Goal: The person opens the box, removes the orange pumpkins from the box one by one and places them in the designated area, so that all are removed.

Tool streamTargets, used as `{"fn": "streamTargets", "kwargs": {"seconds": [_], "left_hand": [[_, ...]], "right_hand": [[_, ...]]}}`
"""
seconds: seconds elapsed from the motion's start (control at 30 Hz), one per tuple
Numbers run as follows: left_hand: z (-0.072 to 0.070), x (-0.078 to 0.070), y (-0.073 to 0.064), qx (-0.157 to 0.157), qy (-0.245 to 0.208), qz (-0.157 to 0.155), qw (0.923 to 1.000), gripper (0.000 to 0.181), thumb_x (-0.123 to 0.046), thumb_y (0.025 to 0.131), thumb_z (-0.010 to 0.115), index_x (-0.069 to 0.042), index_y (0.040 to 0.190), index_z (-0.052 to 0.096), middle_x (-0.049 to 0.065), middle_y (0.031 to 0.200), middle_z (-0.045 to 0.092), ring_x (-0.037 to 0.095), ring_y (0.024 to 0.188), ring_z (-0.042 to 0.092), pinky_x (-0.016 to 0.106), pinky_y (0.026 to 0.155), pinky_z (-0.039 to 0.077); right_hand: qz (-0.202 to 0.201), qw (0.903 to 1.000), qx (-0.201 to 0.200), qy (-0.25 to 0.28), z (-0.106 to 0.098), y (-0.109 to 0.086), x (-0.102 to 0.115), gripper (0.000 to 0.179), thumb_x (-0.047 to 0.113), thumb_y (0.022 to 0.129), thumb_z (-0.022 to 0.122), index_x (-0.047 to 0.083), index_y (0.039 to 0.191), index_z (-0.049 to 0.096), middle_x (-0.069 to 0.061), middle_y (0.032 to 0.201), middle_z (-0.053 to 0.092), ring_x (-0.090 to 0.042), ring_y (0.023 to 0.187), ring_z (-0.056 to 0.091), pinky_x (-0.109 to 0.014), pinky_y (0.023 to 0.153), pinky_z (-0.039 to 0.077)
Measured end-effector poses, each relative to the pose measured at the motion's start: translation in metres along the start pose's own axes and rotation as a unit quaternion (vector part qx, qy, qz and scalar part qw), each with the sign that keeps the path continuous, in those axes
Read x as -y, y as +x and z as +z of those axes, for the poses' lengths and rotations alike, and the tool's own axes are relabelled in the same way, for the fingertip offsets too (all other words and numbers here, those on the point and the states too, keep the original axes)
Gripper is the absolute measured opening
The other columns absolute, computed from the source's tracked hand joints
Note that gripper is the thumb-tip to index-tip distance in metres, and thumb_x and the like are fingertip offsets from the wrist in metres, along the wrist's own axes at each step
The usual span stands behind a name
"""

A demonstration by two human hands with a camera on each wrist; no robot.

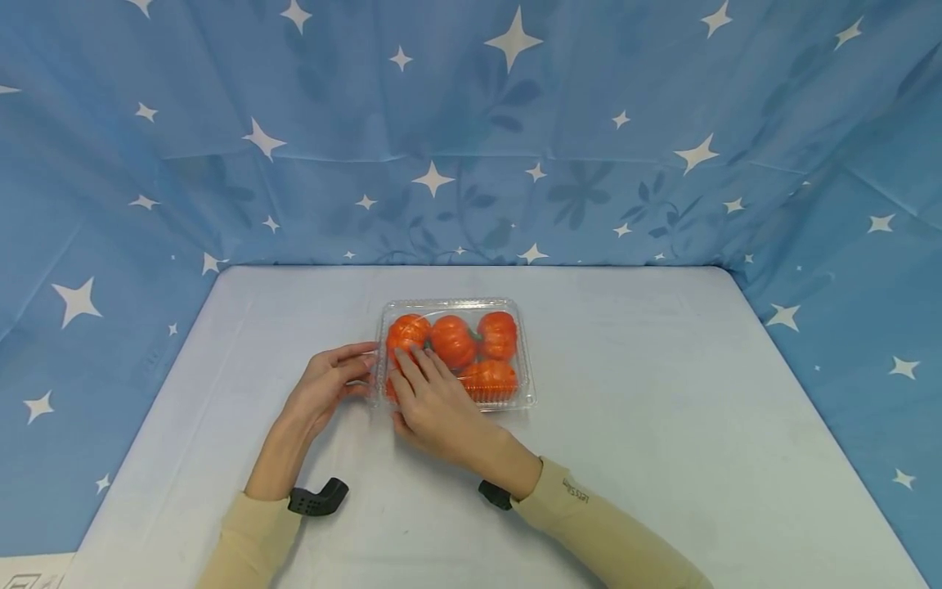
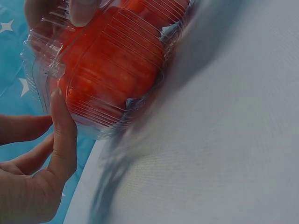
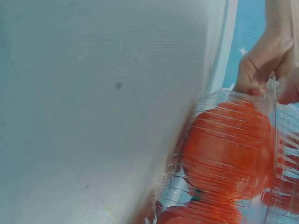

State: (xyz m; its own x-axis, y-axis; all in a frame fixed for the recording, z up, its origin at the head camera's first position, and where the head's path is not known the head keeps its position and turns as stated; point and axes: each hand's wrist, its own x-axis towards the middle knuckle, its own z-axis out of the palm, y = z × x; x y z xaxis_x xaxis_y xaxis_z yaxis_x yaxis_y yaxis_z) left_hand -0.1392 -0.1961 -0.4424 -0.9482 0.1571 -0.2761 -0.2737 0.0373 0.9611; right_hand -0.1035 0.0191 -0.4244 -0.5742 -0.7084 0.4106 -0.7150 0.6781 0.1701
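A clear plastic clamshell box (image 1: 524,360) lies on the table with its lid down. Through it I see several small orange pumpkins (image 1: 454,341), some with green stems. At the box's left edge is my left hand (image 1: 329,384); in the left wrist view one fingertip touches the rim and the other fingers stand apart. My right hand (image 1: 441,413) lies over the front left of the lid, fingers stretched across it and thumb near the front edge. The ribbed wall of the box shows close up in the right wrist view, with a pumpkin (image 3: 224,149) behind it.
A white cloth covers the table (image 1: 662,425). Blue curtain (image 1: 471,123) with white stars hangs behind and at both sides. Dark wrist straps (image 1: 318,497) sit on both arms. A pale printed item (image 1: 33,573) shows at the lower left corner.
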Motion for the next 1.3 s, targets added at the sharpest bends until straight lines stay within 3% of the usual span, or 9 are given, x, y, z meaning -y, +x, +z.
{"fn": "streamTargets", "kwargs": {"seconds": [0.27, 0.57, 0.97, 1.3], "left_hand": [[0.001, -0.002, 0.000, -0.001, -0.009, -0.006, 0.9999, 0.049, -0.012, 0.104, 0.057, 0.008, 0.147, 0.046, -0.005, 0.104, 0.067, 0.007, 0.088, 0.061, 0.023, 0.073, 0.058], [0.003, 0.005, 0.000, 0.015, -0.045, -0.036, 0.9982, 0.054, -0.011, 0.105, 0.054, 0.002, 0.155, 0.039, -0.007, 0.105, 0.066, 0.004, 0.093, 0.063, 0.022, 0.079, 0.056], [0.006, 0.004, 0.000, 0.002, -0.030, -0.034, 0.9990, 0.052, -0.006, 0.103, 0.053, 0.001, 0.154, 0.042, -0.005, 0.101, 0.062, 0.003, 0.083, 0.060, 0.019, 0.070, 0.053], [0.009, -0.001, -0.001, -0.015, 0.061, -0.012, 0.9980, 0.050, -0.004, 0.102, 0.052, 0.000, 0.151, 0.045, 0.006, 0.112, 0.056, 0.006, 0.078, 0.055, 0.021, 0.064, 0.053]], "right_hand": [[0.016, 0.9986, -0.043, 0.025, 0.006, 0.000, 0.000, 0.047, 0.030, 0.088, 0.072, 0.003, 0.126, 0.069, -0.015, 0.136, 0.066, -0.033, 0.125, 0.064, -0.045, 0.112, 0.048], [0.024, 0.9957, -0.072, 0.053, 0.010, 0.000, -0.001, 0.046, 0.031, 0.087, 0.072, 0.002, 0.124, 0.069, -0.016, 0.133, 0.067, -0.033, 0.122, 0.065, -0.045, 0.111, 0.049], [0.015, 0.9986, -0.042, 0.029, 0.005, -0.001, -0.002, 0.048, 0.034, 0.090, 0.073, 0.004, 0.126, 0.068, -0.014, 0.137, 0.065, -0.032, 0.125, 0.063, -0.043, 0.111, 0.049], [-0.020, 0.9981, 0.018, 0.055, -0.005, -0.010, -0.019, 0.057, 0.035, 0.093, 0.073, 0.011, 0.143, 0.059, -0.011, 0.149, 0.057, -0.029, 0.140, 0.053, -0.041, 0.117, 0.043]]}}
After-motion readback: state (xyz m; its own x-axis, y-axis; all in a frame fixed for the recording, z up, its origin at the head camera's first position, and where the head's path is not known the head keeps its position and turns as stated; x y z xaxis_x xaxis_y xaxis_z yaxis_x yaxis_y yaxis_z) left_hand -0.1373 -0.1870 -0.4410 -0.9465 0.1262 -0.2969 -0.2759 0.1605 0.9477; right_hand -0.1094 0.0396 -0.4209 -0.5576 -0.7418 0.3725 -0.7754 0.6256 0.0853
